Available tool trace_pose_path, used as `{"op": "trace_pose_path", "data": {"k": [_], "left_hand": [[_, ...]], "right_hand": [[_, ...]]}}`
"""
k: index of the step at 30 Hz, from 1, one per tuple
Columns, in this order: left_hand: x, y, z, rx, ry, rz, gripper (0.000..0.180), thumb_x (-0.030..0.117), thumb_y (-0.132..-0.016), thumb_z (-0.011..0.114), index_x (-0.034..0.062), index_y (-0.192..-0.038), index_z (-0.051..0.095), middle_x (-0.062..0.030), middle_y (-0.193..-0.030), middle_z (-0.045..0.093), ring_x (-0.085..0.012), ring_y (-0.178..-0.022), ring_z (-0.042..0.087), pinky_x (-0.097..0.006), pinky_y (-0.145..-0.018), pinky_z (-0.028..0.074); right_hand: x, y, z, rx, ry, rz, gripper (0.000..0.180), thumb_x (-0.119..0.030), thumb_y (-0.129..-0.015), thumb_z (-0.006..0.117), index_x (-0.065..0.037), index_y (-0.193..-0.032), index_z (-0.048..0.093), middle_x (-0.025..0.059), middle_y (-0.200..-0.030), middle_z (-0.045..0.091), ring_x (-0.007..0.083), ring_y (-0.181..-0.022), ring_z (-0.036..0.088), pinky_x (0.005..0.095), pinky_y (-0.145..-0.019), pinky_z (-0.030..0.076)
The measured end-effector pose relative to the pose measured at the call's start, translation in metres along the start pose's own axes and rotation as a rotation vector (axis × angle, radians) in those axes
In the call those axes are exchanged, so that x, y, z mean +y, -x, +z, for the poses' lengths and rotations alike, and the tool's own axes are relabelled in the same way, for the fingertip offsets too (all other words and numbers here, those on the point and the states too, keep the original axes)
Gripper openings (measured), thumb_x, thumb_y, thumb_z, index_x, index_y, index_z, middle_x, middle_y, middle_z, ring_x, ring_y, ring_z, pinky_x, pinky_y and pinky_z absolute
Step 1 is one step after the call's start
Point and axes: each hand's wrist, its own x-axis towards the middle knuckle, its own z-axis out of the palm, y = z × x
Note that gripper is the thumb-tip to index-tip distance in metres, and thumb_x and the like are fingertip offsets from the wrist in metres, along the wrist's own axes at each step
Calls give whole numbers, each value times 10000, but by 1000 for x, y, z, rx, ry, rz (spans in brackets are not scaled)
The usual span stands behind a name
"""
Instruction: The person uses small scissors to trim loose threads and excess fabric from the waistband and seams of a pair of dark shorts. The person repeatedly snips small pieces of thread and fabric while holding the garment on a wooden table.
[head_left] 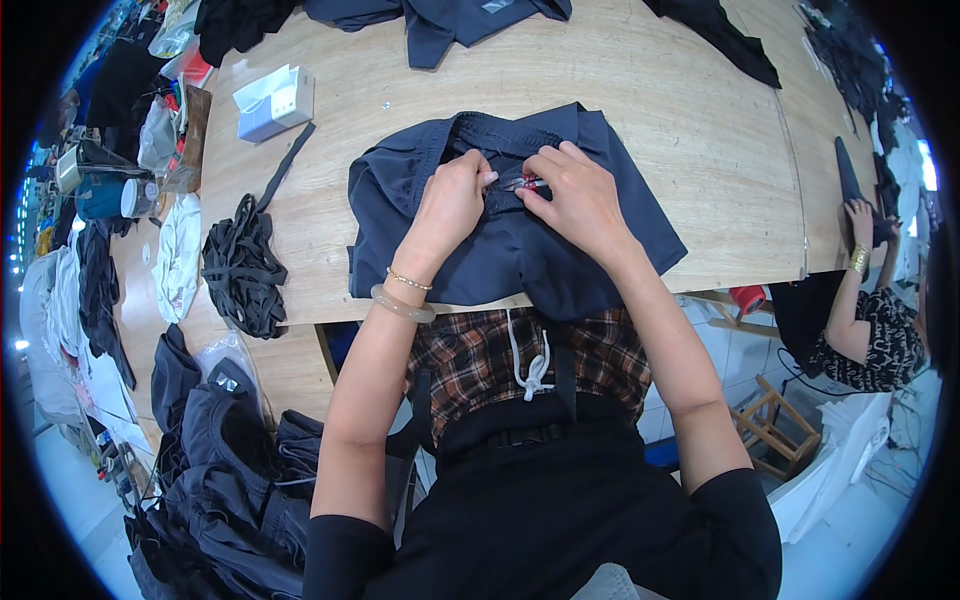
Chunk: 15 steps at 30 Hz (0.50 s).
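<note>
Both grips (505, 190) pinching, navy garment (500, 250) beneath

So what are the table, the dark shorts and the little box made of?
The table looks like pale plywood, matte, with visible grain. The shorts seem a thin woven fabric, dark blue, softly creased under both hands. The box looks like white cardboard or plastic; hard to tell.

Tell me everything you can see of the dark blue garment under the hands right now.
The dark blue garment lies flat on the wooden table, its near edge hanging slightly over the table's front. It looks like thin, smooth woven fabric with a gathered waistband at the far side. The left hand and right hand both press on it near the waistband, pinching a small red tool there. Nothing else touches it.
</note>
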Motion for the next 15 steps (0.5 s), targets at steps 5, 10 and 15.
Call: {"op": "trace_pose_path", "data": {"k": [5, 10, 15], "left_hand": [[-2, 0, 1, -8, 41, -36, 154, 88, -1019, 612, -49, -948, 599, -162, -755, 677, -264, -700, 682, -376, -675, 534], [-5, 3, -2, 21, 141, -13, 155, 95, -1018, 622, -44, -958, 591, -147, -853, 656, -232, -714, 664, -349, -692, 543], [6, 10, -3, -6, 13, 94, 117, 89, -975, 658, -11, -966, 598, -172, -916, 624, -317, -833, 665, -399, -739, 543]], "right_hand": [[0, -1, 4, -6, -5, 3, 176, -183, -810, 776, -77, -910, 676, 39, -866, 627, 250, -889, 608, 381, -739, 529], [5, 5, -11, -15, -11, 72, 182, -196, -818, 780, -77, -908, 674, 37, -860, 634, 245, -886, 614, 379, -741, 531], [13, 12, -13, 2, -10, 114, 194, -210, -822, 779, -71, -911, 677, 37, -861, 640, 240, -891, 620, 376, -746, 533]]}}
